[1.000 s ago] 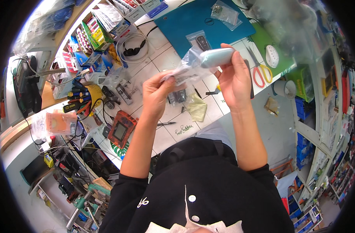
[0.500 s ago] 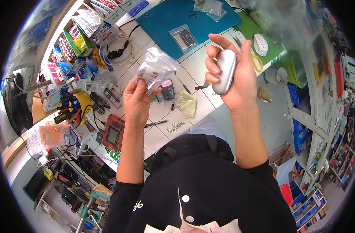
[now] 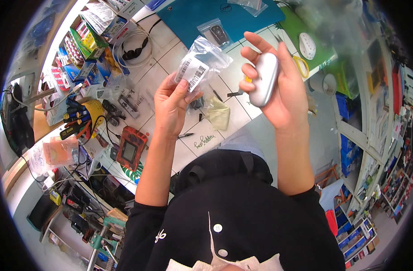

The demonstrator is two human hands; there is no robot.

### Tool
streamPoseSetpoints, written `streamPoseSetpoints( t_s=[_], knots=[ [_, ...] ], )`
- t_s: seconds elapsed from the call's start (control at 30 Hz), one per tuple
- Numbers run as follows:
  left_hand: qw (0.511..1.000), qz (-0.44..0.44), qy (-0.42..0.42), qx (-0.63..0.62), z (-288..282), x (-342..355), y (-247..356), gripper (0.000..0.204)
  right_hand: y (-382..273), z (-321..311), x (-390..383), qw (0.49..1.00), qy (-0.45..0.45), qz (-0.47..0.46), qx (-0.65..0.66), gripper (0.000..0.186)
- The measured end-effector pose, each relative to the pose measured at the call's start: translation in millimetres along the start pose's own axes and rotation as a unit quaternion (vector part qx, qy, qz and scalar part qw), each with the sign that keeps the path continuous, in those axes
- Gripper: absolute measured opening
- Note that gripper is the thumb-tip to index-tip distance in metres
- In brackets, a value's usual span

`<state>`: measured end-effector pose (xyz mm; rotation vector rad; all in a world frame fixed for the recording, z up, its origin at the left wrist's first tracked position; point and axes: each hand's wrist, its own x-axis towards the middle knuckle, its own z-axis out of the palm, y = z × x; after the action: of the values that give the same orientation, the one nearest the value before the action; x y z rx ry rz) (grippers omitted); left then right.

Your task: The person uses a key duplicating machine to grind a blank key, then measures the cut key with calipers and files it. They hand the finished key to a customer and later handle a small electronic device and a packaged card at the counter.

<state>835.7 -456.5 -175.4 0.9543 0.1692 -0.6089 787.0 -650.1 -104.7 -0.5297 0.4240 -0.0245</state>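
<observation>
My left hand (image 3: 172, 106) holds up a clear plastic zip bag (image 3: 201, 61) with a white barcode label on it; the bag looks empty. My right hand (image 3: 278, 88) grips a smooth silver-grey oval device (image 3: 264, 79), its fingers wrapped around the long side. Both hands are raised above a white tiled worktop (image 3: 168, 58), about a hand's width apart. Below them on the worktop lie a yellow cloth (image 3: 219, 115) and a small black pen (image 3: 185, 135).
A teal mat (image 3: 202, 11) carries a bagged car key (image 3: 218, 32). A green mat (image 3: 301, 27) holds a white round dial and yellow-handled scissors. An orange handheld tester (image 3: 130, 148), a yellow tool holder (image 3: 87, 118), coiled cable and boxed parts crowd the left. Shelving stands at right.
The silver device came out of the bag. My right hand carried it off to the right and turned it upright, while my left hand lifted the empty bag.
</observation>
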Motion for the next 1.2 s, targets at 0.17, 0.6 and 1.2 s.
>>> streamPoseSetpoints(
  t_s=[0.17, 0.6, 1.2],
  knots=[
    [1.000, 0.007, 0.009, -0.011, -5.5, -1.5, 1.3, 0.028, 3.5, -7.0, 6.0, 0.928, 0.072, 0.110, 0.350, 0.031],
    [1.000, 0.003, 0.014, -0.014, -9.3, -3.9, 2.9, 0.028, -1.9, -15.3, 2.4, 0.972, -0.124, 0.056, 0.191, 0.038],
    [0.989, 0.012, 0.148, 0.030, -25.9, -14.1, -0.4, 0.026, 33.3, 16.5, -26.8, 0.998, -0.038, 0.037, -0.015, 0.047]
  ],
)
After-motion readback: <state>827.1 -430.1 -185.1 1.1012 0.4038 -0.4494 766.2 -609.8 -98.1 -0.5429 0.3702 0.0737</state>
